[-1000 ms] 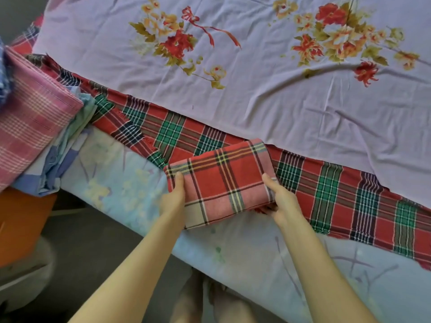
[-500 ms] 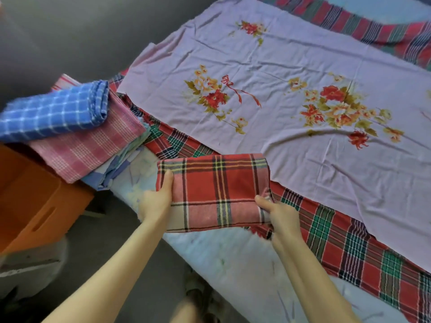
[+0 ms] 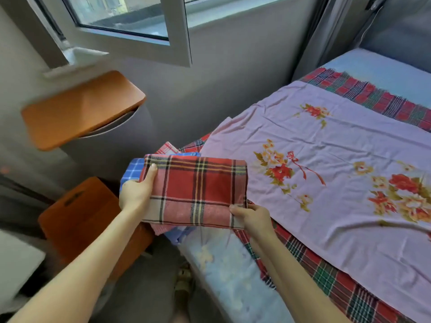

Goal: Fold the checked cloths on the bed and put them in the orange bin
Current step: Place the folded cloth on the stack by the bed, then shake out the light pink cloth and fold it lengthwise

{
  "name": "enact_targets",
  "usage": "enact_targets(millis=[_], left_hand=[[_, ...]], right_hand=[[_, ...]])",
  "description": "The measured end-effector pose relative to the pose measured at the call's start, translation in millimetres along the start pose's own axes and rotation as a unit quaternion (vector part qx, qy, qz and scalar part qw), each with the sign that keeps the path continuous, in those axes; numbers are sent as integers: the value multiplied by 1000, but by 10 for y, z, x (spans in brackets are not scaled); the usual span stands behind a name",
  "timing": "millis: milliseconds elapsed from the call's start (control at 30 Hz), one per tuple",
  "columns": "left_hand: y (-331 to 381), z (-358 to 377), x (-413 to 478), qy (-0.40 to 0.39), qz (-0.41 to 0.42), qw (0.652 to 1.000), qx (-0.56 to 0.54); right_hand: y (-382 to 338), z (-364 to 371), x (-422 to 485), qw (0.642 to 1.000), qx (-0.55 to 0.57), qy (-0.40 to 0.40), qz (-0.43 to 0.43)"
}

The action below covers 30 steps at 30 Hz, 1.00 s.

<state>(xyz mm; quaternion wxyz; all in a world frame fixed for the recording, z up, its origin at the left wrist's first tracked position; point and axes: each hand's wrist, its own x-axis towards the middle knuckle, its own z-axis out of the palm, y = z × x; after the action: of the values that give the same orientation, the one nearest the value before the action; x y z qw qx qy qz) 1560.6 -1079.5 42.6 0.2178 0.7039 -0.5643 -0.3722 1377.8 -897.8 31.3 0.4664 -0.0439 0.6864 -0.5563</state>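
Observation:
A folded red checked cloth [image 3: 198, 190] is held up off the bed between both hands. My left hand [image 3: 136, 192] grips its left edge, thumb on top. My right hand [image 3: 253, 217] grips its lower right corner. Behind and under it lies a pile of folded cloths: a blue checked one [image 3: 131, 172] and a pink checked one [image 3: 166, 148], mostly hidden. The orange bin [image 3: 81, 215] stands on the floor left of the bed, below my left forearm.
A lilac flowered sheet [image 3: 338, 178] covers the bed over a red-green tartan blanket [image 3: 326, 276]. An orange-topped shelf [image 3: 81, 108] juts from the wall at left under an open window [image 3: 130, 24]. A white object [image 3: 16, 264] sits at far left.
Both hands have lifted the folded red cloth off the bed and carried it left over the cloth pile. The view has swung up and left, bringing wall and window into sight.

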Motion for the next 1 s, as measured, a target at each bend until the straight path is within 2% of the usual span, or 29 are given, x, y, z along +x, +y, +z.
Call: enact_targets(millis=[100, 200, 267, 333, 400, 433, 500, 567, 633, 700, 800, 900, 1000], left_hand=[[251, -190, 911, 7, 27, 998, 50], [392, -230, 1616, -30, 30, 991, 130], [374, -168, 2040, -78, 14, 974, 214], [273, -49, 2359, -132, -9, 945, 300], [224, 98, 2482, -146, -7, 918, 368], [244, 181, 2500, -131, 18, 916, 378], [368, 371, 2535, -89, 106, 926, 350], [548, 586, 2545, -72, 188, 930, 308], [743, 847, 2576, -84, 225, 932, 273], [892, 1101, 2605, -121, 216, 936, 250], [1032, 1571, 2661, -191, 180, 931, 254], [1053, 2063, 2740, -233, 149, 918, 285], [948, 2577, 2921, -261, 109, 915, 287]], right_hand=[[-178, 695, 407, 1000, 8, -16, 17], [-268, 1235, 802, 1000, 11, 6, 29], [-235, 1516, 1058, 998, 1, 23, 54], [-100, 1682, 1267, 992, -18, 42, 114], [89, 1719, 1360, 984, -39, 53, 168], [155, 1716, 1379, 980, -45, 50, 188], [192, 1643, 1438, 971, -87, 21, 222], [54, 1504, 1479, 961, -155, -48, 223], [-86, 1310, 1561, 947, -212, -110, 214], [-218, 1160, 1636, 943, -247, -131, 179], [-385, 961, 1806, 957, -220, -107, 157], [-456, 685, 2029, 973, -165, -7, 160], [-414, 437, 2256, 971, -151, 33, 180]])
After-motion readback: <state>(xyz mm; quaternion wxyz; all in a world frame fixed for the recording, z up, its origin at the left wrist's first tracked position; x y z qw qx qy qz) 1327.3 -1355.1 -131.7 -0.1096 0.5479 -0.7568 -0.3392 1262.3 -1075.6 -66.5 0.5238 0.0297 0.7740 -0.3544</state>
